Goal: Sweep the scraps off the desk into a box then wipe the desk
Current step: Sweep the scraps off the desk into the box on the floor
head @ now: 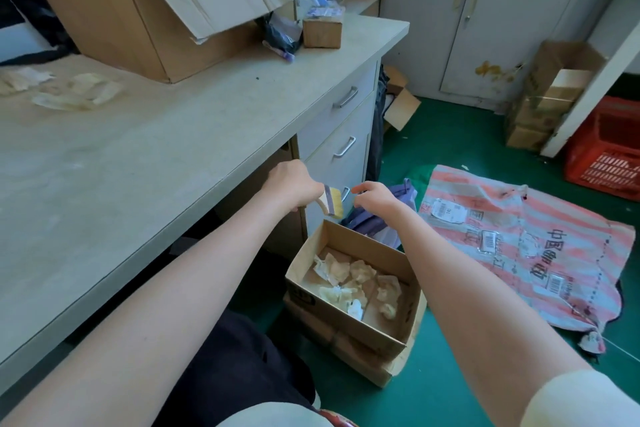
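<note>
An open cardboard box [388,336] stands on the green floor beside the desk [145,152], with several crumpled pale paper scraps [349,279] in it. Above the box, my left hand [289,184] grips the handle of a small brush [333,202] whose yellowish bristles point down. My right hand [375,198] hovers just right of the bristles with its fingers loosely curled and holds nothing. More pale scraps [76,94] lie on the desk's far left.
A big tipped cardboard box [149,10] and a small brown box [322,32] sit at the desk's back. Drawers [341,125] face the floor box. A striped woven sack [519,246], a red crate [609,152] and stacked cartons [547,97] lie to the right.
</note>
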The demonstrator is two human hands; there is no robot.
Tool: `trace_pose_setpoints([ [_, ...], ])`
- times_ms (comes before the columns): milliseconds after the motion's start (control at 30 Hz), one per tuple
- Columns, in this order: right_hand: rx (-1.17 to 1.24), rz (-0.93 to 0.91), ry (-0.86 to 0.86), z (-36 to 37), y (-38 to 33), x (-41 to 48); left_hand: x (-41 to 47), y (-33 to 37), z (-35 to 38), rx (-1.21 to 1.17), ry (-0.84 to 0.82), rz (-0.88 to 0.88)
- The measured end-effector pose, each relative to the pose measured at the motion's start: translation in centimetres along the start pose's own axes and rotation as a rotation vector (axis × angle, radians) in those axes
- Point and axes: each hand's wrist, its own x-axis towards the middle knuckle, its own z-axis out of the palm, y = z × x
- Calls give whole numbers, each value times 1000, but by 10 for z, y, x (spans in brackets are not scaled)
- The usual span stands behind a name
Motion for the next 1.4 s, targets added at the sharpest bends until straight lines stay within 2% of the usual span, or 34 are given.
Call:
trace_pose_setpoints([
  [267, 76, -112, 163, -58, -65, -15, -17, 9, -82, -132, 106, 74],
  [533, 129, -249, 164, -50, -139, -36, -38, -32, -148, -296, 301, -12],
  [900, 123, -480, -87, 45, -238, -72, -86, -138, -204, -302, 520, -248],
  [1100, 107, -589, -274, 114, -270, -97, -134, -198, -223, -145, 640, -422],
  [1400, 12, -724, -559, 195, -302, -150, -206, -266, -238, -45, 743, -612],
])
